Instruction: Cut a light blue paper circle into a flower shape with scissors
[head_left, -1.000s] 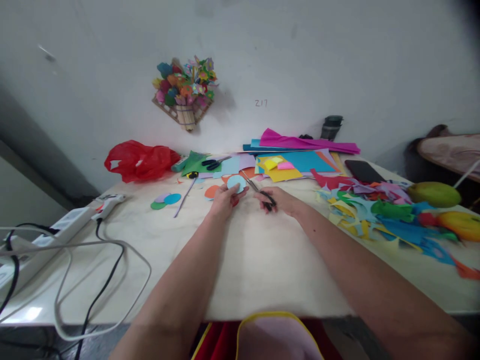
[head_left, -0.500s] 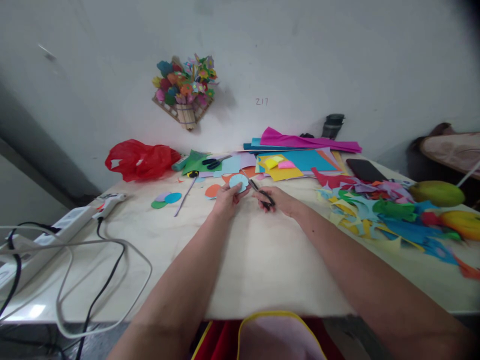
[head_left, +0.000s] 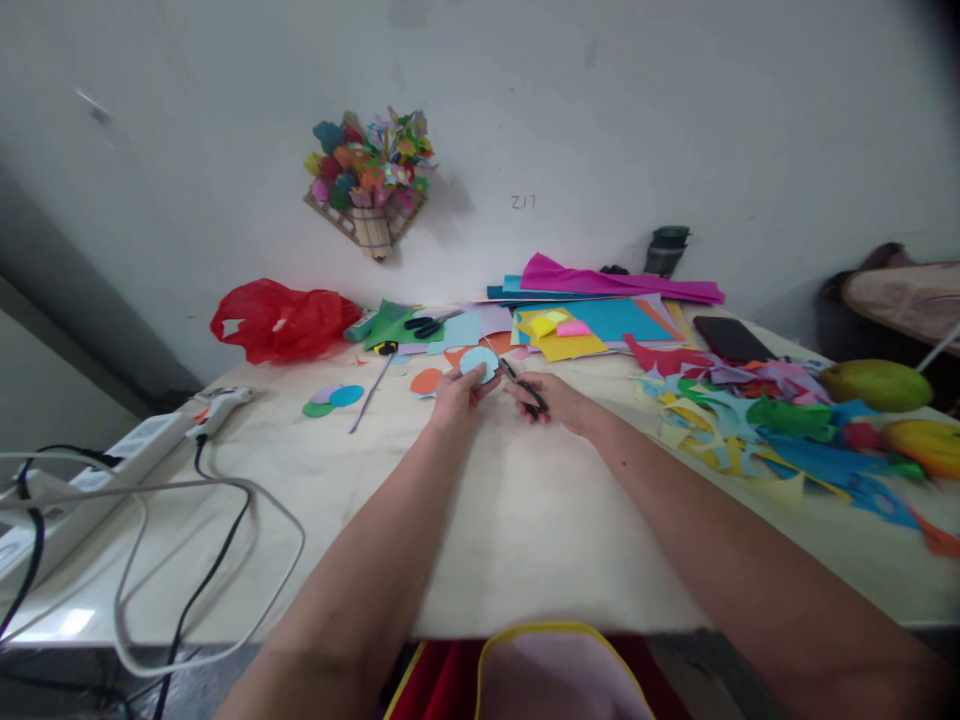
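Note:
Between the thumb and fingers of my left hand (head_left: 457,395) is a light blue paper circle (head_left: 477,362), held up over the table. My right hand (head_left: 551,398) grips a pair of black-handled scissors (head_left: 522,381), whose blades point up and left at the circle's right edge. Whether the blades touch the paper is hard to see. Left of my left hand lies an orange paper circle (head_left: 426,381). Further left, a blue paper circle (head_left: 346,396) rests beside overlapping green and purple ones (head_left: 322,400).
Coloured sheets (head_left: 622,325) are stacked at the back. Paper scraps (head_left: 739,420) cover the right side near a phone (head_left: 731,341) and a green fruit (head_left: 874,386). A red plastic bag (head_left: 281,320), second scissors (head_left: 424,327) and a power strip (head_left: 142,440) with cables occupy the left.
Both hands keep nearly the same place and grip. The light blue circle and scissors have shifted only very slightly.

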